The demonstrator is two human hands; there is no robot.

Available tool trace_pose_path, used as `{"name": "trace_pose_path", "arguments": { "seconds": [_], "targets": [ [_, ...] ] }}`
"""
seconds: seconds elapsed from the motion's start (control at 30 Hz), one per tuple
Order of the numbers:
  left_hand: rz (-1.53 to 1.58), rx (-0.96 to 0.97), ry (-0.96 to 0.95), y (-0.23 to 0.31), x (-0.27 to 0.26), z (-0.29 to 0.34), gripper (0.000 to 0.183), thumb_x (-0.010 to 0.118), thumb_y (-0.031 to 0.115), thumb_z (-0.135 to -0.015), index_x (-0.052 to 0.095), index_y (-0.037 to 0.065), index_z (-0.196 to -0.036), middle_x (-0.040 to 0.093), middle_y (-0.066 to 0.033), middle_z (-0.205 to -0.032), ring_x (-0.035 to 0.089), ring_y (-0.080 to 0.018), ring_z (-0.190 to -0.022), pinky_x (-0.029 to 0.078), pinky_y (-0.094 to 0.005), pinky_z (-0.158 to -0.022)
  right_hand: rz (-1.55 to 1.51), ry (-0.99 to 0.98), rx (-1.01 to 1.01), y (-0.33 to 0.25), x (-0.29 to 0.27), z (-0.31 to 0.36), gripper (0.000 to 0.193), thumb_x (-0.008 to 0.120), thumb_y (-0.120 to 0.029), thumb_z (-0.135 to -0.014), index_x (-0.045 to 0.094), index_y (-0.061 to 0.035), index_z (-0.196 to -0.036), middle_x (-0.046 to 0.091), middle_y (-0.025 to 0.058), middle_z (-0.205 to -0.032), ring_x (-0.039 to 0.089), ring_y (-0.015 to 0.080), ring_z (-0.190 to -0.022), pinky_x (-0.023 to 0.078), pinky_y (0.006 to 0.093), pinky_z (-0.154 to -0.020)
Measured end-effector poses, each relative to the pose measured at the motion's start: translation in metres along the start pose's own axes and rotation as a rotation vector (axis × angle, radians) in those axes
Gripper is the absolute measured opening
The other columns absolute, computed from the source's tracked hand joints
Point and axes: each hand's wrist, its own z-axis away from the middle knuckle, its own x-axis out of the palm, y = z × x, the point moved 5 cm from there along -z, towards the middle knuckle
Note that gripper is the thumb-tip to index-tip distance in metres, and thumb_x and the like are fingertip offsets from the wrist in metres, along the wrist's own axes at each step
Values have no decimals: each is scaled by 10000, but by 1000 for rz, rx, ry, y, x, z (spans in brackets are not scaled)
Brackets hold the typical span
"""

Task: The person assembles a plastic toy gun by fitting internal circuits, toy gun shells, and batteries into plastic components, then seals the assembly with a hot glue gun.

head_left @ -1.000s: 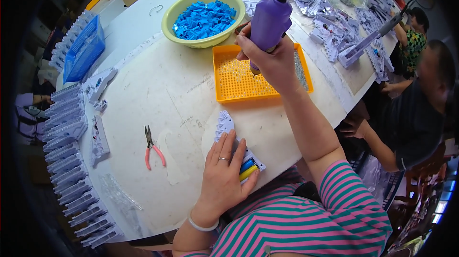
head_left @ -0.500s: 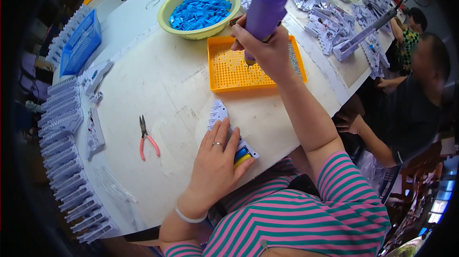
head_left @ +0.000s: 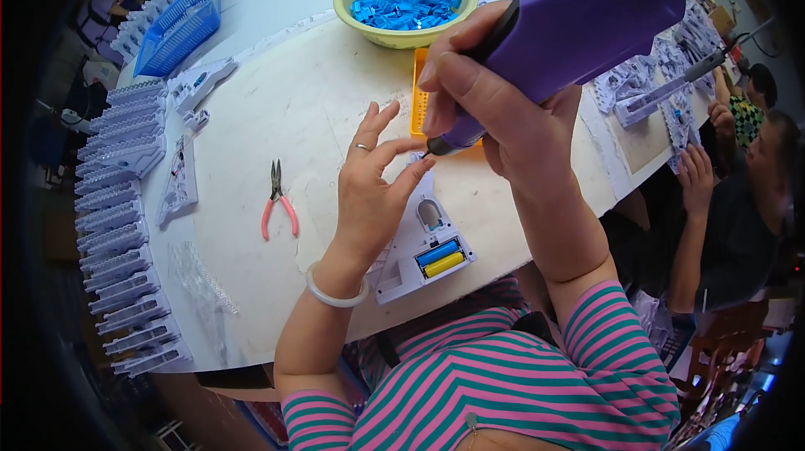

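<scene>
My right hand (head_left: pixel 524 120) is wrapped round a large purple electric screwdriver (head_left: pixel 591 19), raised and tilted so its dark tip points down to the left. My left hand (head_left: pixel 369 187) has thumb and forefinger pinched right at that tip; whatever lies between them is too small to make out. Its other fingers stretch away. Below the hands lies a white plastic housing (head_left: pixel 408 275) with a rounded grey opening. A blue battery (head_left: pixel 439 251) and a yellow battery (head_left: pixel 444 264) sit side by side in its compartment. The left hand and screwdriver partly hide the housing's far end.
An orange perforated tray (head_left: pixel 419 116) is mostly hidden behind my right hand. Beyond stands a yellow-green bowl (head_left: pixel 352 15) of blue pieces. Pink-handled pliers (head_left: pixel 278 204) lie left. White housings (head_left: pixel 126 233) line the left edge near a blue basket (head_left: pixel 180 28). A co-worker (head_left: pixel 729 216) sits right.
My right hand has brought the screwdriver from over the orange tray toward me. My left hand has risen off the housing to pinch at the tip, uncovering the batteries. The view has shifted.
</scene>
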Motion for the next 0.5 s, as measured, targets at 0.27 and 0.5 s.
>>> {"name": "trace_pose_path", "arguments": {
  "seconds": [0.27, 0.5],
  "targets": [
    [-37, -6, 60, -2, -15, 17, 86, 819, 21, -786, 767, 52, -846, 694, -67, -1236, 477, -352, -1419, 456, -461, -1104, -38, -98, 24, 7, 25, 6, 166, 623, 69, -922, 567, 25, -1073, 682, 182, -849, 661, 184, -584, 560, 281, -547],
    [-105, -107, 45, 2, -14, 44, 381, 886, 131, -729, 740, 75, -1076, 663, -112, -1232, 546, -365, -1314, 451, -458, -1083, 35, -50, 3, 14, 16, 26, 146, 653, 61, -916, 575, 25, -1035, 682, 164, -843, 668, 179, -575, 560, 269, -520]
  ]
}}
